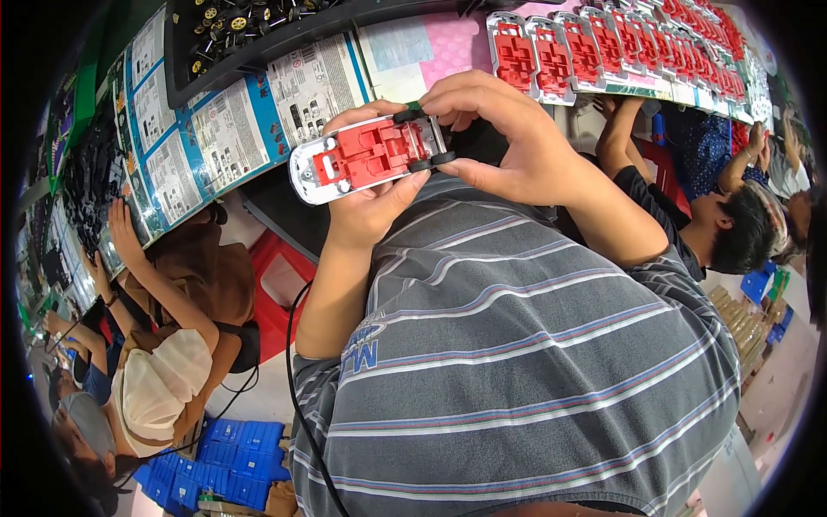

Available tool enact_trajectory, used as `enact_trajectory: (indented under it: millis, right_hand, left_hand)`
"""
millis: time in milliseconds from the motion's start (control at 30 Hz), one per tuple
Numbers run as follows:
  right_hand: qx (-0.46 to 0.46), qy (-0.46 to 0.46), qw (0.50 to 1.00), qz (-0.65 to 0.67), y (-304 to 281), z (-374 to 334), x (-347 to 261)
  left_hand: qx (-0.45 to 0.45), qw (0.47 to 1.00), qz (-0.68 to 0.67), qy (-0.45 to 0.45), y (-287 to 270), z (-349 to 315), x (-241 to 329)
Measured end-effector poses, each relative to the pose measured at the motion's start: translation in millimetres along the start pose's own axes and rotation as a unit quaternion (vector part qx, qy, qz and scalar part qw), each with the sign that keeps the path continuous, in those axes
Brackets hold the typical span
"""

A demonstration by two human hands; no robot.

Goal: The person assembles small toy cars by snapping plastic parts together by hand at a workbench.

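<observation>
My left hand (366, 211) grips a toy car body (370, 153), a white shell with a red inner part facing up. It lies tilted across the fingers, with the thumb along its near side. At the right end of the body, my right hand (517, 142) pinches a wheel axle (438, 133), a thin metal rod with black wheels. Another black wheel (419, 165) sits close beside it at the body's edge. I cannot tell whether the axle is seated in the body or only held against it.
A black tray (258, 60) of small wheels with yellow hubs stands at the far left on the table. Rows of red and white car bodies (551, 56) lie at the far right. Other people work along both sides. Blue bins (245, 457) stand low at the left.
</observation>
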State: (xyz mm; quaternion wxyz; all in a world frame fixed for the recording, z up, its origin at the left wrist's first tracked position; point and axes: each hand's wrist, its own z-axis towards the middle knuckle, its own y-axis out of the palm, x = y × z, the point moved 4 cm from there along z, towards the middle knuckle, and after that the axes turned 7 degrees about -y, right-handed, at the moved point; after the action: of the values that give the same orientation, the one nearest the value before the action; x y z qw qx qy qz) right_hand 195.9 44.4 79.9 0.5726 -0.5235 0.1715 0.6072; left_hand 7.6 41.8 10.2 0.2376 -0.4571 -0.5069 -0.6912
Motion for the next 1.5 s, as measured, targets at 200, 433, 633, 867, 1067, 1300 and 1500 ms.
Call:
enact_trajectory:
  millis: [200,433,633,867,1067,1300,1500]
  right_hand:
    - [-0.008,0.007,1.000,-0.010,-0.2,-1.4,2.0]
    - [0.036,0.036,0.998,0.034,0.7,3.3,-0.8]
    - [-0.013,-0.056,0.997,-0.058,19.8,43.2,-22.6]
    - [-0.091,-0.029,0.987,-0.126,46.2,54.0,-22.7]
    - [-0.052,-0.072,0.992,-0.086,39.1,55.8,-29.1]
    - [-0.014,0.049,0.991,-0.124,-3.6,38.7,-2.0]
    - [0.072,0.144,0.976,-0.145,-35.4,1.8,24.6]
  left_hand:
    - [-0.003,1.000,-0.004,-0.005,-1.3,0.4,-3.0]
    - [0.010,1.000,0.003,0.004,-0.2,2.1,-7.7]
    - [0.022,0.999,0.020,-0.017,0.8,-6.0,-18.7]
    - [0.046,0.998,0.031,-0.007,-1.2,-10.6,-19.5]
    - [0.025,0.998,0.014,-0.059,-12.9,-13.8,-19.4]
    - [0.003,0.998,-0.061,-0.027,-51.3,-15.2,-3.4]
    - [0.114,0.974,-0.197,-0.008,-115.8,-13.2,26.8]
